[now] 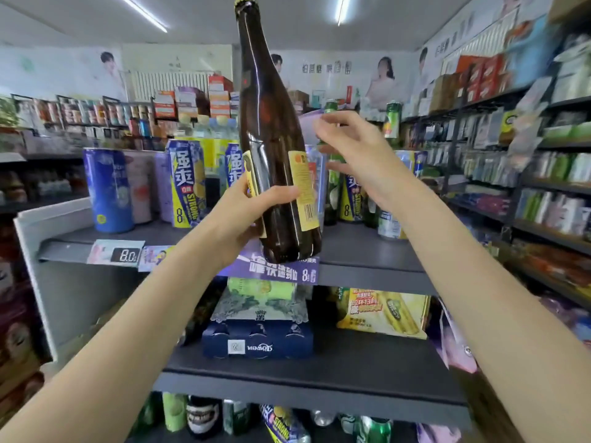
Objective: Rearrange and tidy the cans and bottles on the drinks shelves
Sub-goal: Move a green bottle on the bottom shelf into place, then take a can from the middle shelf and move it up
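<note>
Shop aisles are crowding the background, with packed racks running along the right wall and posters hanging above them. Up front, a dark grey metal shelf unit [367, 251] is carrying the drinks: a tall blue can [108, 190] is standing at the left of the top tier, a blue-and-yellow can printed with large characters [185, 183] is standing just beside it toward the middle, and green glass bottles [334, 174] are standing further right.

The left hand [246, 215] is gripping a tall brown glass bottle with a yellow label [275, 148] low on its body, thumb wrapping across the front, holding it upright with a slight tilt in the air just in front of the top tier's edge. The right hand [348, 155] is hovering beside the bottle with fingers spread and relaxed, holding nothing, reaching toward the green bottles behind.

By my reading, the person is partway through placing this bottle, and the free hand is making room or steadying neighbours. The next move is probably calling for a clear gap among the standing bottles, then lowering the base flat onto the tier without knocking the cans, label turning outward.
</note>
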Motion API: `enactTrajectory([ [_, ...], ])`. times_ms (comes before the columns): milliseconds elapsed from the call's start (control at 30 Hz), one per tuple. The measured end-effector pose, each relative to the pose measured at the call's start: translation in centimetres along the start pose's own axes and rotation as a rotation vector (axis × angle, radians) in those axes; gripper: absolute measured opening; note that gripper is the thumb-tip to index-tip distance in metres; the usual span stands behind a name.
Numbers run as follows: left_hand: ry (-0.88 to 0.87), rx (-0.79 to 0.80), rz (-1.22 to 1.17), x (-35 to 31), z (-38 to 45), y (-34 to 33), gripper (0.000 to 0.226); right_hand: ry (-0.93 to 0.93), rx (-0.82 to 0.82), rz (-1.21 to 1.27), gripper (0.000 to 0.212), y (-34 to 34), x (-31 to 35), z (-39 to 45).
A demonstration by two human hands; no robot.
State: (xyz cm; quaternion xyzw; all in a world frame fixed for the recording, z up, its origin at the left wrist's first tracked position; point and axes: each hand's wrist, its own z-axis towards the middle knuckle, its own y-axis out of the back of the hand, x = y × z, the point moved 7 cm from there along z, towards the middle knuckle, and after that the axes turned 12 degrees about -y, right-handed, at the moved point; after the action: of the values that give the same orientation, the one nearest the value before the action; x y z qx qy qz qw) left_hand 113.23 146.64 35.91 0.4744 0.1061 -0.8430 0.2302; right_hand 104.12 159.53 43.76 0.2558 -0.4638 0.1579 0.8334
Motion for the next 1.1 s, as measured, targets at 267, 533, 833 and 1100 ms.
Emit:
enactTrajectory([
  [267,-0.055,0.08,0.311,4.1,-13.0,11.5,0.065,-0.016,0.272,-0.028,0.048,-15.8,-0.5,-7.7],
  [533,0.204,0.125,0.537,21.8,-29.5,19.5,0.08,-0.38,0.412,-0.141,0.089,-32.3,-18.5,-20.0],
  [833,0.413,0.046,0.627,50.9,-45.6,23.6,0.097,-0.655,0.284,-0.075,0.045,-46.1,-45.2,-31.6],
  [1100,0.447,0.012,0.404,77.6,-56.0,22.6,0.075,-0.431,0.437,-0.284,0.061,-55.4,-69.2,-39.3],
])
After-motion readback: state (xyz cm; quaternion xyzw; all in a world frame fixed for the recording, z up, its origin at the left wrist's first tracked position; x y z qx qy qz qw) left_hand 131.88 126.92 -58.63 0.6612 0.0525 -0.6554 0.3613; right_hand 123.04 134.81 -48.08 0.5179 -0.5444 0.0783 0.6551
